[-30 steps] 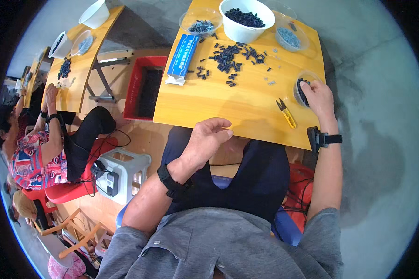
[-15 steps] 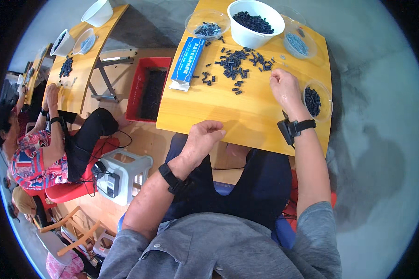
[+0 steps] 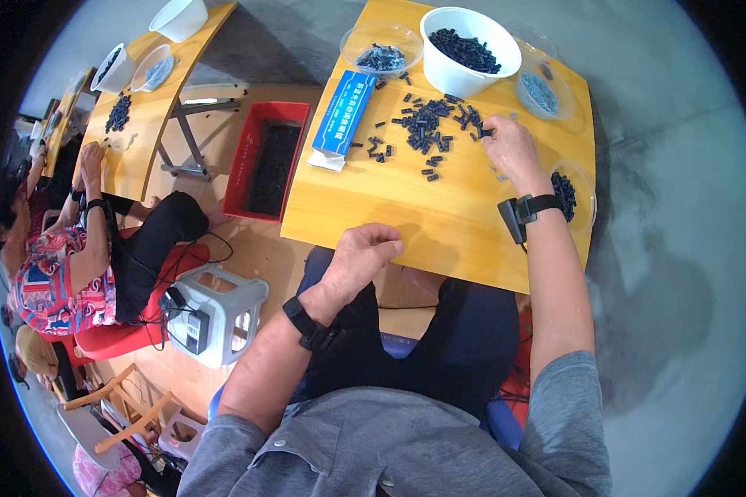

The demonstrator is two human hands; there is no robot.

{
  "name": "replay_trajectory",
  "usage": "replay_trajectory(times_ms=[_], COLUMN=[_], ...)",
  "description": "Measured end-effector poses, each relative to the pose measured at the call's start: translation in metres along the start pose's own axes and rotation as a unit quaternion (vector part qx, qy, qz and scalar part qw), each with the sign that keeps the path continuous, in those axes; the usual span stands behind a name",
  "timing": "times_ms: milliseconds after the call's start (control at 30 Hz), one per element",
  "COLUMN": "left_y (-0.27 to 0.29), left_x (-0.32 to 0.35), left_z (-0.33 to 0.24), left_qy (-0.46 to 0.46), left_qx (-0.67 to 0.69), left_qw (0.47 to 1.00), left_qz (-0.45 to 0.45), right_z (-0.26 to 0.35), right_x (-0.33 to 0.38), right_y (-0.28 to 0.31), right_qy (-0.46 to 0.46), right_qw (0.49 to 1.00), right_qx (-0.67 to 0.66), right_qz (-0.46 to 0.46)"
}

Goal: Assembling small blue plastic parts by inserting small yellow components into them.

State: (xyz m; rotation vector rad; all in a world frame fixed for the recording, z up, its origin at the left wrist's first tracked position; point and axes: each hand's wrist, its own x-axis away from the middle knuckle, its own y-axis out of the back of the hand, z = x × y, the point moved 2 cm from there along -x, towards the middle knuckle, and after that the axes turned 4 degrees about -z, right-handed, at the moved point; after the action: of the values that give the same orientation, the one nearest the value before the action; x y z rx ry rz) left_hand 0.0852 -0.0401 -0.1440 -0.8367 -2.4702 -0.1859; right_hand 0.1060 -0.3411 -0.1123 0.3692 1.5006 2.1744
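- the right hand (image 3: pixel 512 147) rests on the yellow wooden table (image 3: pixel 439 217), fingertips touching the edge of the heap of small dark blue plastic pieces (image 3: pixel 427 126). it looks to pinch one, but i cannot tell for sure.
- the left hand (image 3: pixel 365 255) is curled up at the near table edge. i cannot tell if it holds something.
- the heap lies mid-table, near the big white bowl (image 3: pixel 469 48) full of the same pieces.
- a flat blue box (image 3: pixel 342 118) lies left of the heap.
- a small clear dish (image 3: pixel 574 192) with dark pieces sits just beside the right wrist.
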Motion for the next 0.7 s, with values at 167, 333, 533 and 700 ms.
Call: replay_trajectory(times_ms=[167, 333, 533, 700], left_y=[0.003, 0.004, 0.004, 0.004], left_x=[-0.001, -0.002, -0.002, -0.002], left_z=[0.0, 0.0, 0.001, -0.001], left_qy=[0.024, 0.035, 0.04, 0.043], left_qx=[0.028, 0.031, 0.03, 0.022], left_qw=[0.999, 0.999, 0.999, 0.999], left_qz=[0.003, 0.005, 0.003, 0.008], right_z=[0.006, 0.009, 0.008, 0.005], right_x=[0.001, 0.002, 0.005, 0.015], right_y=[0.001, 0.001, -0.004, -0.007], right_qy=[0.017, 0.019, 0.035, 0.084], right_qw=[1.0, 1.0, 0.999, 0.985], right_qx=[0.006, 0.014, 0.021, -0.121], right_qz=[0.018, 0.015, 0.003, -0.085])
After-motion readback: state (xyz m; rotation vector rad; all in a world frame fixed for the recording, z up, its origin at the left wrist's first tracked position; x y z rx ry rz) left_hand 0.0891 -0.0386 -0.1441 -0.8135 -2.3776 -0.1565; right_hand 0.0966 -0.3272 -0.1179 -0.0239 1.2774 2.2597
